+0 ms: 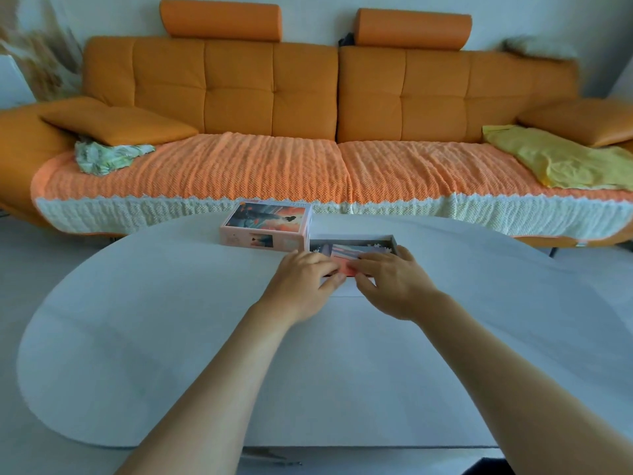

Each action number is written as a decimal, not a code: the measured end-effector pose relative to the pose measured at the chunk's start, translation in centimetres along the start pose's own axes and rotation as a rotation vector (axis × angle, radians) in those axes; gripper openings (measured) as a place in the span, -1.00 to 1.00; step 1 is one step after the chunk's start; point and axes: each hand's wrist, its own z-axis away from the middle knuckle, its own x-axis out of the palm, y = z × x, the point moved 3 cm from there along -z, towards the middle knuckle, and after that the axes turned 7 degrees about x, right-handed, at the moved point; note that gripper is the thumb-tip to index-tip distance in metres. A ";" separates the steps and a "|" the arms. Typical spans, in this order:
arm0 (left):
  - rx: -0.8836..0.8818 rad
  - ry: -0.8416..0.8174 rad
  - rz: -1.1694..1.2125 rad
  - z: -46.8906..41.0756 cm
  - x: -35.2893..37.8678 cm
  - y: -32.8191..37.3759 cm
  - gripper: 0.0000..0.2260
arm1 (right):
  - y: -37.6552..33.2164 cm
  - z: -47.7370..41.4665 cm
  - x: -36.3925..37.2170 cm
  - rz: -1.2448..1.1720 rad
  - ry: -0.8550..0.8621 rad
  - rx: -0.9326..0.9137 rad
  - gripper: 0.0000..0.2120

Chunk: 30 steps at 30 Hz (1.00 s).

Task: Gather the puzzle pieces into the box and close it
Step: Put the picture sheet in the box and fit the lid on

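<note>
The left hand [305, 277] and right hand [394, 281] are pinching joined puzzle pieces [346, 258] at the near edge of the open box [394, 239], its lid [270, 222] lying just left on the table [171, 320]

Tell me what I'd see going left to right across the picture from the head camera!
Dried grasses, green cloth, box lid, open box of puzzle pieces, yellow cloth. The left hand and right hand overlap the box, so they're left out.
</note>
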 end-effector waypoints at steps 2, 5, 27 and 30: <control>-0.003 0.031 0.052 0.0 -0.4 -0.2 -0.69 | -0.4 -0.5 0.1 0.006 -0.003 0.030 -0.62; -0.074 0.126 0.112 0.0 -1.6 -1.5 -0.68 | -1.6 -1.6 -0.2 0.014 0.013 0.027 -0.58; -0.691 0.377 0.304 2.5 -6.4 -13.3 -0.40 | -9.3 -11.0 2.0 -0.091 -0.113 0.141 -0.48; -0.597 0.496 0.327 2.3 -7.1 -11.5 -0.44 | -8.3 -9.6 0.2 -0.336 0.047 0.125 -0.49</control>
